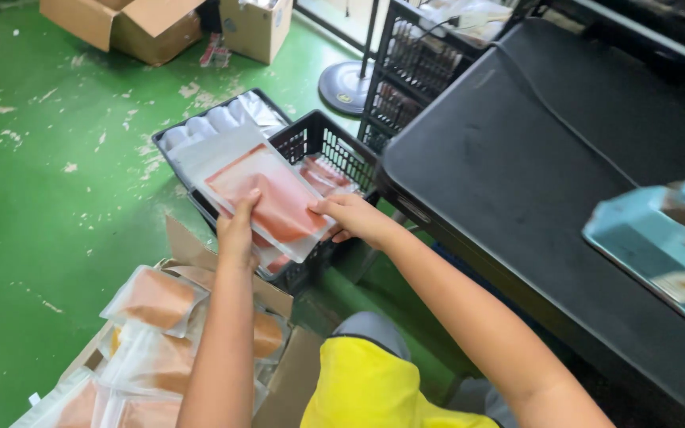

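- Both hands are up on one clear plastic pouch with an orange-pink pad inside, held flat and tilted just above the black crate.
- Left hand grasps the pouch at its 6 o'clock edge, thumb on top, fingers tucked underneath.
- Right hand pinches the pouch's 4 o'clock corner, thumb pressing onto the clear film.
- The pouch sits near the middle of the view, with its clear, unfilled end pointing to 11 o'clock.
- Under it, in the black crate, more orange-pink pouches lie stacked; how many, I cannot tell.
- At 11 o'clock from the crate, a second black tray carries a row of whitish clear packs.
- Down at 7 o'clock, an open cardboard box holds a loose heap of filled pouches with orange contents.
- At 3 o'clock, a broad black table runs across the view, a thin cable lying on it.
- On the table's 4 o'clock side rests a pale blue machine, only partly in view.
- Up at 12 o'clock, two more cardboard cartons stand on the green floor, with a round fan base just right of them.
- Yellow clothing shows at 6 o'clock.
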